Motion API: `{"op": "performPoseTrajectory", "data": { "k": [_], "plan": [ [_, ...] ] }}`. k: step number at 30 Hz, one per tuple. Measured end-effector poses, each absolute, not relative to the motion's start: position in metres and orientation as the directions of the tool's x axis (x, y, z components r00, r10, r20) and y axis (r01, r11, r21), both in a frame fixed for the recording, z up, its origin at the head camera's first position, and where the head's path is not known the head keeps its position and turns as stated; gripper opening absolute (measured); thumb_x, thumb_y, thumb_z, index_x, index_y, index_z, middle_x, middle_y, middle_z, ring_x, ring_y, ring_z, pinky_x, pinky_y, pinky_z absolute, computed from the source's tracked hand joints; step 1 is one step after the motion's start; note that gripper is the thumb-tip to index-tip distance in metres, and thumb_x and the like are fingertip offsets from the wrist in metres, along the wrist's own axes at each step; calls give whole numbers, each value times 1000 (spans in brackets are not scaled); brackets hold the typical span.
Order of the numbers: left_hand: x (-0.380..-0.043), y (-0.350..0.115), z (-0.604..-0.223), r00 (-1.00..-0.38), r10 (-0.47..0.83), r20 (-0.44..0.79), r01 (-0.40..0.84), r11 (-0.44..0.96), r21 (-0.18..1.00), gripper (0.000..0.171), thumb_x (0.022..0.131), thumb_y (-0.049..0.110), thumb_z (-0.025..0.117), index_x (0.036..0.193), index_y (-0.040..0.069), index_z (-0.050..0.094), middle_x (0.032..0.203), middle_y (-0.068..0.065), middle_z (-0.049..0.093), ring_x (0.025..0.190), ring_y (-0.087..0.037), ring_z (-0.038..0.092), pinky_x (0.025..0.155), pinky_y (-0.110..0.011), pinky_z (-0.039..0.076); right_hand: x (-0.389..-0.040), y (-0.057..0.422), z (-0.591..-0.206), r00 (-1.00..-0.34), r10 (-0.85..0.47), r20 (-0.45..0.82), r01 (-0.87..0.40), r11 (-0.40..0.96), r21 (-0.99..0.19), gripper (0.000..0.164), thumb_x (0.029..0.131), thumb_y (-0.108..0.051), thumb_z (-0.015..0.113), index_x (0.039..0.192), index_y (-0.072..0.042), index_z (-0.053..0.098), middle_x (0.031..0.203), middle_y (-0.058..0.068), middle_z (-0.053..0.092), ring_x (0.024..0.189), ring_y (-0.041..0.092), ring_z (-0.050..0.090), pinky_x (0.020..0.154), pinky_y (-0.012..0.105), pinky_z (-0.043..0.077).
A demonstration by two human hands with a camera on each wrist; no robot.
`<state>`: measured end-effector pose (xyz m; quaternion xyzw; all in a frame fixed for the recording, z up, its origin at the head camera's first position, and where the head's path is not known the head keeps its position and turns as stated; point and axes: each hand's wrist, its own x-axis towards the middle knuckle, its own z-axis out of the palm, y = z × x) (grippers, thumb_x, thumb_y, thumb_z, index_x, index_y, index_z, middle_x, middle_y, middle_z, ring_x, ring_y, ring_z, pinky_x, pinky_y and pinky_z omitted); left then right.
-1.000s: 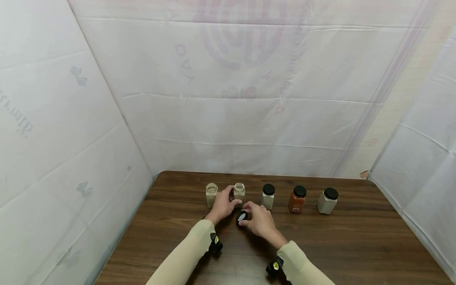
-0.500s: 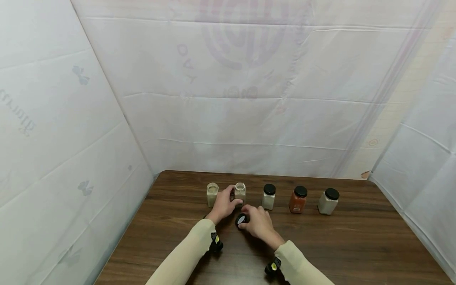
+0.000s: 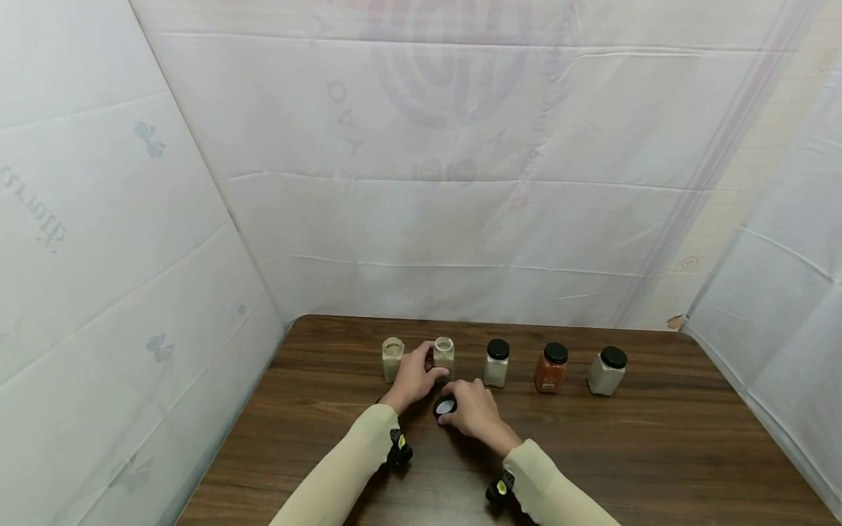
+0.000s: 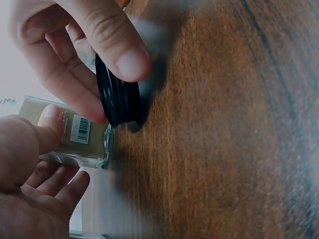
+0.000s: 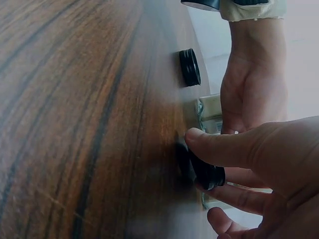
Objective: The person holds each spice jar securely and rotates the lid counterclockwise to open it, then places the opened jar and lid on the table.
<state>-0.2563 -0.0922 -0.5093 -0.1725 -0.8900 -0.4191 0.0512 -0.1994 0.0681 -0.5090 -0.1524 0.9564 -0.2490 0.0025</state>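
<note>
In the head view my left hand (image 3: 412, 376) grips an uncapped glass jar (image 3: 444, 352) of pale powder, which stands upright; the left wrist view has the thumb against its barcode side. Just in front of that jar, my right hand (image 3: 475, 409) pinches a black screw lid (image 3: 444, 406) between thumb and fingers, its pale inner side turned upward. In the right wrist view the lid (image 5: 207, 169) is tilted close over the table, a dark shadow beneath it. Left of my left hand stands a second uncapped jar (image 3: 392, 359) of pale contents.
Three capped jars stand to the right: a pale one (image 3: 496, 363), a red-orange one (image 3: 550, 368) and another pale one (image 3: 607, 371). A second black lid (image 5: 189, 67) lies on the wooden table (image 3: 631, 453). White sheeting (image 3: 421, 219) rises behind the table.
My right hand has shifted slightly toward me and left with the lid, lowering it; the lid's inner side now faces more upward. The left hand stays on its jar.
</note>
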Motion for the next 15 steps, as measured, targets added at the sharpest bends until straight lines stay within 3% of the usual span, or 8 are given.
{"op": "performPoseTrajectory", "data": {
  "k": [15],
  "plan": [
    [-255,-91,-509,-935,265,237,351,579,736,47,94,14,77,136,3,58,122,-14,69,111,-31,68,92,-46,56,-201,60,-515,-945,-310,99,-321,838,-441,50,70,-38,95,110,-16,75,106,3,68,89,32,56,77,52,48]
  ]
}}
